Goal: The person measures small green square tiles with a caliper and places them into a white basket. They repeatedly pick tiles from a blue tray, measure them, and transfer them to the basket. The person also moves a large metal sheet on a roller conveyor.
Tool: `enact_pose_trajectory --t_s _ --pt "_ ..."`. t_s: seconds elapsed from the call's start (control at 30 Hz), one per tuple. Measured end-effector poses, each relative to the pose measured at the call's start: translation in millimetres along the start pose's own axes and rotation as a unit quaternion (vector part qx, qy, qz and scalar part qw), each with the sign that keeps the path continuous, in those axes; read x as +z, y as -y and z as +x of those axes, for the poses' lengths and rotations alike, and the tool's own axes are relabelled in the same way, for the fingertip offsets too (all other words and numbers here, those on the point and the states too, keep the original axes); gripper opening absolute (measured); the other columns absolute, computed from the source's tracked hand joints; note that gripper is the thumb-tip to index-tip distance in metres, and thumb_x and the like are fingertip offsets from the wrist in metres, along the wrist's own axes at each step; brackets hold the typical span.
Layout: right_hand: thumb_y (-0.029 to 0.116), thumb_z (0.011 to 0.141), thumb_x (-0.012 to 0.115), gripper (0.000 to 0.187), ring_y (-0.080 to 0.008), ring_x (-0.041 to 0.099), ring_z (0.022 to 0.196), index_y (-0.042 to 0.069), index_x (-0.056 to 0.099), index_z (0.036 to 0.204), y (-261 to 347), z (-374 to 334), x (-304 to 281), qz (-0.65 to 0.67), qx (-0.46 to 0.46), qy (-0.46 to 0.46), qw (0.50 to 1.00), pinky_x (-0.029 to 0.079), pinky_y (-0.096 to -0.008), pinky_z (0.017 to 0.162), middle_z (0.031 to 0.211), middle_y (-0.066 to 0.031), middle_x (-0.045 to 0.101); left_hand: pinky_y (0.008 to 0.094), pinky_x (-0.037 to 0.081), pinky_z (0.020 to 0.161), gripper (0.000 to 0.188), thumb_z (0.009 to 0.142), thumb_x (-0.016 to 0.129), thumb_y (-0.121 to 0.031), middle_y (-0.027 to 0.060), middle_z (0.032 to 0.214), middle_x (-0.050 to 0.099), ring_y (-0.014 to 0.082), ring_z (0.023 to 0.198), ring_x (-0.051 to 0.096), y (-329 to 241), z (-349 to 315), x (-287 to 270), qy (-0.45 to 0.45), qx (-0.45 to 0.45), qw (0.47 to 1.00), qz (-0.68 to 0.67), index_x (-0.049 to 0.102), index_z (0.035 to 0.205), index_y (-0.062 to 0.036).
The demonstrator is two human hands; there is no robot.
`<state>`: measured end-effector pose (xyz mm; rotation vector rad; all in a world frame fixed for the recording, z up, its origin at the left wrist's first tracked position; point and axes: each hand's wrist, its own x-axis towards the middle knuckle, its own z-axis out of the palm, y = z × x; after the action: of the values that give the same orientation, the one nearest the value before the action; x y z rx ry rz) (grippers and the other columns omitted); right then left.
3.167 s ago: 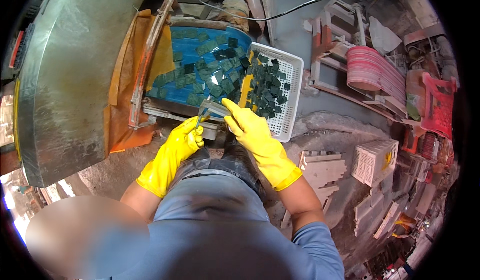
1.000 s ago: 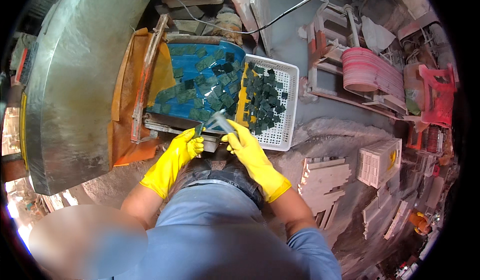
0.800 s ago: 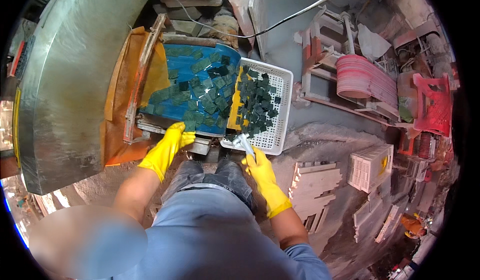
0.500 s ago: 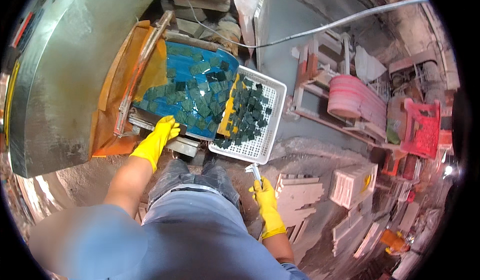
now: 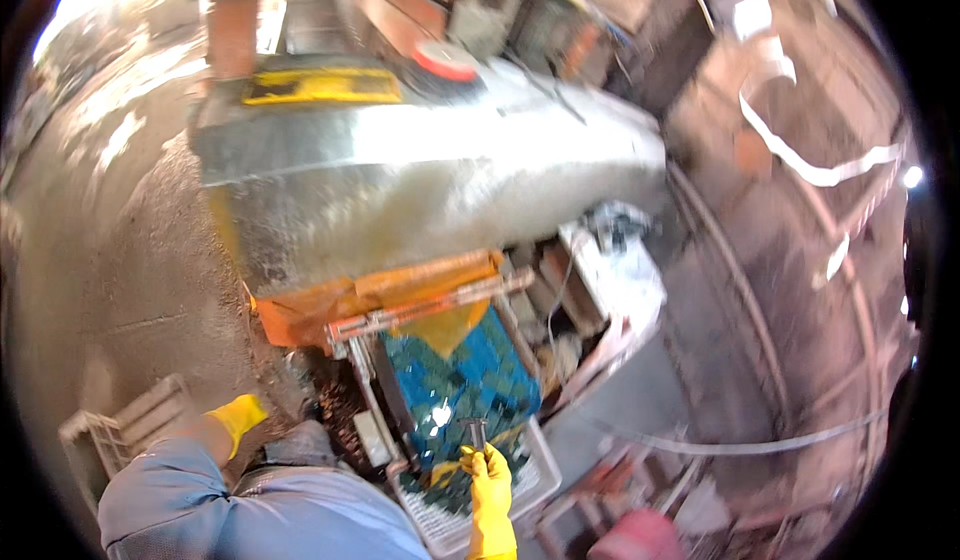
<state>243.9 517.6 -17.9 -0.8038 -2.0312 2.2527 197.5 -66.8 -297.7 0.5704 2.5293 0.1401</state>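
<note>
My right hand (image 5: 488, 472), in a yellow glove, grips a small metal tool (image 5: 474, 430) whose tip points up over the near end of a tray of blue-green tiles (image 5: 462, 378). A white slotted basket (image 5: 532, 472) holding dark tiles lies just right of that hand. My left hand (image 5: 238, 416), also in a yellow glove, is low at the left, away from the tray and near a pale plastic crate (image 5: 112, 430). Its fingers are mostly hidden, so what it holds does not show.
A large grey metal machine housing (image 5: 420, 190) with an orange frame (image 5: 380, 300) stands above the tray. Wet concrete floor (image 5: 110, 260) spreads to the left. Cables and pipes (image 5: 760, 440) run along the right. A red object (image 5: 640, 538) sits at the bottom right.
The view has swung up toward the machine. My left hand has left the tray edge and dropped to the left. My right hand has come back up to the tray with the tool.
</note>
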Motion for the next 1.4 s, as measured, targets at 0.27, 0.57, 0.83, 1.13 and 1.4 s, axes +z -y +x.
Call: enact_pose_trajectory --t_s 0.27,0.57,0.83,1.13,1.4 --pt "-0.014 0.095 0.054 0.049 -0.0144 0.065 0.106 0.004 0.064 0.139 217.9 73.7 154.9 -0.276 -0.383 0.156 0.867 0.047 -0.0236 0.092 0.122 -0.0083 0.068 0.0434 0.057 0.076 0.031 0.084 0.075 -0.033 0.018 0.087 0.077 0.0328 0.079 0.072 -31.4 -72.1 9.6 -0.076 -0.351 0.811 -0.463 0.079 0.094 -0.0033" --pt "-0.009 0.086 0.058 0.045 -0.0417 0.072 0.092 0.002 0.068 0.128 386.3 112.6 392.3 -0.308 -0.721 0.178 0.595 0.057 -0.0407 0.078 0.102 -0.0228 0.072 0.0449 0.045 0.11 0.067 0.088 0.076 -0.038 0.0266 0.142 0.061 0.0404 0.134 0.057 17.6 -98.5 -37.5 -0.004 -0.44 0.707 -0.553 0.06 0.141 -0.0006" --pt "0.0 0.088 0.057 0.044 -0.0493 0.062 0.112 -0.003 0.064 0.131 367.0 154.4 473.2 -0.325 -0.78 0.13 0.518 0.048 -0.0522 0.102 0.122 -0.0262 0.068 0.0467 0.048 0.109 0.071 0.09 0.075 -0.034 0.0269 0.142 0.061 0.041 0.134 0.058 102.7 -53.4 -1.9 -0.077 -0.439 0.67 -0.593 0.052 0.148 0.0002" --pt "0.008 0.089 0.069 0.078 -0.0565 0.033 0.147 -0.01 0.033 0.157 169.5 126.7 372.5 -0.412 -0.649 0.135 0.626 0.028 -0.0581 0.122 0.159 -0.0391 0.031 0.0442 0.056 0.089 0.043 0.087 0.077 -0.032 0.0181 0.11 0.076 0.03 0.103 0.073 22.3 -89.9 -16.4 -0.181 -0.435 0.641 -0.606 0.074 0.117 -0.0012" --pt "0.033 0.104 0.066 0.043 -0.0219 0.065 0.124 0.003 0.067 0.136 51.5 25.8 325.5 -0.044 0.219 0.614 0.757 0.049 -0.0365 0.11 0.13 -0.0129 0.071 0.0567 0.046 0.111 0.047 0.11 0.049 -0.028 0.0298 0.141 0.06 0.0438 0.13 0.06 -43.5 -212.6 -117.5 -0.192 -0.233 0.301 -0.905 0.059 0.137 0.0088"
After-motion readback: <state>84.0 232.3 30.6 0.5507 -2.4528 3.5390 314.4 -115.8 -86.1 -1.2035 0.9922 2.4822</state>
